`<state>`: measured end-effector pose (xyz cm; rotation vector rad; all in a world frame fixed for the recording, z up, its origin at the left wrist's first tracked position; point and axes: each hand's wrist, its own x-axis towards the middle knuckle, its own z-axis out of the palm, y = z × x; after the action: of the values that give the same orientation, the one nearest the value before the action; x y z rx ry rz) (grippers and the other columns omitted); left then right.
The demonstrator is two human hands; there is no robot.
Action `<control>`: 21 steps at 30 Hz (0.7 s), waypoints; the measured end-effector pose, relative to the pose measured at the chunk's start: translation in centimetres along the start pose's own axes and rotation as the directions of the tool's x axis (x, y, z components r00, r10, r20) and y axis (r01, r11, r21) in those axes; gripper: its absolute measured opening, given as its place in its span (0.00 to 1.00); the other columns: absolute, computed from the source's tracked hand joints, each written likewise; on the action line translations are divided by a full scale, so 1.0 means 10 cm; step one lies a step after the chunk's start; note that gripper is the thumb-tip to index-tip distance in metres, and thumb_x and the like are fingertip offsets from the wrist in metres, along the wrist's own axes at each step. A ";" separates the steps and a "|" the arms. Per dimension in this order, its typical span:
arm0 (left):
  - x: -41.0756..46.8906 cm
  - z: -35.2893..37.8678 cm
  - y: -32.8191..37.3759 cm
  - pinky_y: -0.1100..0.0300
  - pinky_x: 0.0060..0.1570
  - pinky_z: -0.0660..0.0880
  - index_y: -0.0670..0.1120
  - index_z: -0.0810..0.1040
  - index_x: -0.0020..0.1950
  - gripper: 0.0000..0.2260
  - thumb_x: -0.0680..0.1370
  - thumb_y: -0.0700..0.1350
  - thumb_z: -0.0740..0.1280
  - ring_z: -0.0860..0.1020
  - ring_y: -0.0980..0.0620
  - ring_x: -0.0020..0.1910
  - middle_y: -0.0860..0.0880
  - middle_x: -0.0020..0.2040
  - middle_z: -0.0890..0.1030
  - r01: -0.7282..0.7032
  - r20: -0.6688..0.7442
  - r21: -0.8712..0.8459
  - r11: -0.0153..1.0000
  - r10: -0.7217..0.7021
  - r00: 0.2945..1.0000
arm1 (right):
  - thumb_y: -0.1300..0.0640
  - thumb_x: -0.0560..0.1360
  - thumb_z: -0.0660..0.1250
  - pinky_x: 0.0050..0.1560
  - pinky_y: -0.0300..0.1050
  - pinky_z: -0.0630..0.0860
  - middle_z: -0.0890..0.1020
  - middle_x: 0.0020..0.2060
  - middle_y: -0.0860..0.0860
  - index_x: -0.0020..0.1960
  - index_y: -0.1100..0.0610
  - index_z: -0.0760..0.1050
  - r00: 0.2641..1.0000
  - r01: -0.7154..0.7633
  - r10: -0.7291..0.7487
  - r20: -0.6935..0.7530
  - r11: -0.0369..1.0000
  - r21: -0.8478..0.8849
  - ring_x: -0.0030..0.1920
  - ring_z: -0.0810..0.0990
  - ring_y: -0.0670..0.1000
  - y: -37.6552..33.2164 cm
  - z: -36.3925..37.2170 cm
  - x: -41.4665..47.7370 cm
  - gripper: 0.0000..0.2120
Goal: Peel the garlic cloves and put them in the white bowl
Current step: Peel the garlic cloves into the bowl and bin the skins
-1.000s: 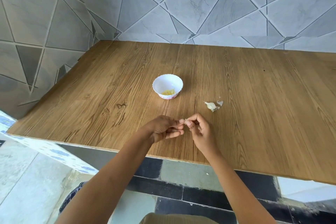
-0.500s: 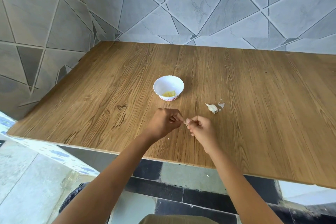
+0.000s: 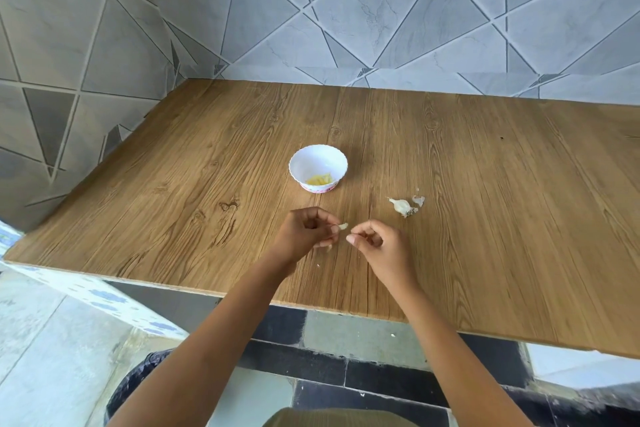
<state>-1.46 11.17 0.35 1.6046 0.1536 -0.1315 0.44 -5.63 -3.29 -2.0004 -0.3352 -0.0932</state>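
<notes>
The left hand [image 3: 308,232] has its fingers curled in, pinching a small pale garlic clove [image 3: 343,226] at the fingertips. The right hand [image 3: 377,246] sits just beside it, apart from the clove, fingers also curled; whether it holds a shred of skin cannot be told. Both hover above the counter [image 3: 485,236] near its front edge. The white bowl [image 3: 318,159] stands beyond the left hand with yellowish peeled cloves [image 3: 320,179] inside. An unpeeled garlic piece [image 3: 401,206] and a skin scrap [image 3: 418,200] lie beyond the right hand. Bare wood spreads to both sides, up to the tiled wall [image 3: 381,10].
</notes>
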 end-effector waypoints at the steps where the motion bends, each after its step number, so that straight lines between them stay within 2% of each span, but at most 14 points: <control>1: 0.00 0.00 0.00 0.62 0.38 0.79 0.35 0.79 0.48 0.03 0.75 0.33 0.68 0.79 0.51 0.34 0.42 0.36 0.81 0.009 0.002 -0.006 1.000 -0.009 1.000 | 0.61 0.73 0.71 0.39 0.37 0.75 0.80 0.37 0.43 0.47 0.56 0.81 0.999 -0.033 0.032 0.019 0.998 0.048 0.36 0.78 0.41 -0.02 0.00 0.02 0.04; 2: 0.01 0.00 0.01 0.62 0.38 0.79 0.36 0.79 0.49 0.03 0.75 0.33 0.68 0.79 0.52 0.34 0.43 0.36 0.81 0.029 0.002 -0.022 0.999 -0.029 1.000 | 0.63 0.74 0.70 0.42 0.40 0.78 0.81 0.41 0.44 0.51 0.55 0.81 0.997 -0.065 0.059 0.055 0.992 0.113 0.40 0.80 0.43 -0.04 -0.01 0.03 0.07; 4: 0.01 0.01 0.03 0.65 0.38 0.79 0.37 0.79 0.49 0.03 0.76 0.35 0.67 0.80 0.54 0.34 0.45 0.37 0.82 0.085 0.014 -0.089 0.992 -0.084 0.996 | 0.63 0.74 0.69 0.44 0.42 0.80 0.83 0.43 0.47 0.50 0.51 0.80 0.990 -0.109 0.085 0.110 0.967 0.232 0.43 0.82 0.46 -0.09 -0.03 0.06 0.09; 7: 0.00 0.03 0.05 0.66 0.38 0.79 0.38 0.79 0.48 0.03 0.77 0.37 0.66 0.81 0.56 0.35 0.45 0.39 0.81 0.124 0.025 -0.151 0.981 -0.122 0.992 | 0.63 0.74 0.69 0.39 0.37 0.78 0.83 0.37 0.49 0.44 0.50 0.79 0.986 -0.153 0.120 0.118 0.932 0.328 0.36 0.80 0.41 -0.16 -0.04 0.06 0.08; 11: -0.03 0.05 0.04 0.64 0.39 0.79 0.37 0.79 0.47 0.05 0.77 0.39 0.68 0.80 0.55 0.35 0.44 0.38 0.81 -0.014 -0.017 0.014 1.000 0.015 1.000 | 0.62 0.76 0.67 0.36 0.33 0.75 0.81 0.35 0.50 0.46 0.58 0.79 0.975 -0.221 0.194 0.109 0.901 0.374 0.33 0.79 0.39 -0.17 -0.01 0.05 0.03; 14: -0.03 0.05 0.04 0.59 0.43 0.80 0.40 0.80 0.46 0.02 0.75 0.37 0.70 0.80 0.50 0.37 0.44 0.37 0.82 -0.105 -0.039 0.143 0.984 0.111 0.993 | 0.62 0.76 0.66 0.36 0.34 0.76 0.81 0.35 0.50 0.46 0.58 0.79 0.971 -0.236 0.208 0.118 0.910 0.340 0.32 0.78 0.39 -0.16 -0.01 0.04 0.03; 18: 0.02 0.07 0.01 0.54 0.40 0.80 0.38 0.80 0.43 0.04 0.75 0.32 0.66 0.81 0.45 0.33 0.44 0.33 0.81 -0.228 -0.065 0.431 0.873 0.282 0.957 | 0.61 0.77 0.65 0.41 0.42 0.78 0.80 0.34 0.49 0.43 0.56 0.77 0.977 -0.204 0.183 0.108 0.951 0.234 0.35 0.78 0.44 -0.15 0.03 0.05 0.05; 20: 0.04 0.10 0.01 0.53 0.39 0.80 0.37 0.79 0.42 0.06 0.76 0.32 0.63 0.81 0.46 0.32 0.45 0.32 0.81 -0.223 -0.075 0.487 0.845 0.294 0.953 | 0.61 0.77 0.65 0.41 0.43 0.77 0.79 0.34 0.49 0.43 0.56 0.77 0.979 -0.196 0.179 0.093 0.952 0.236 0.35 0.77 0.45 -0.16 0.06 0.04 0.05; 21: 0.05 0.10 0.01 0.54 0.40 0.80 0.38 0.79 0.43 0.06 0.77 0.33 0.64 0.81 0.47 0.33 0.46 0.32 0.81 -0.196 -0.085 0.461 0.865 0.263 0.961 | 0.61 0.77 0.65 0.40 0.40 0.77 0.79 0.33 0.49 0.43 0.57 0.77 0.978 -0.206 0.188 0.092 0.942 0.264 0.35 0.77 0.45 -0.17 0.06 0.04 0.05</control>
<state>-0.92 10.12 0.33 2.0852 0.0420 0.1503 0.29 -4.32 -2.01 -1.7544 -0.1762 0.1394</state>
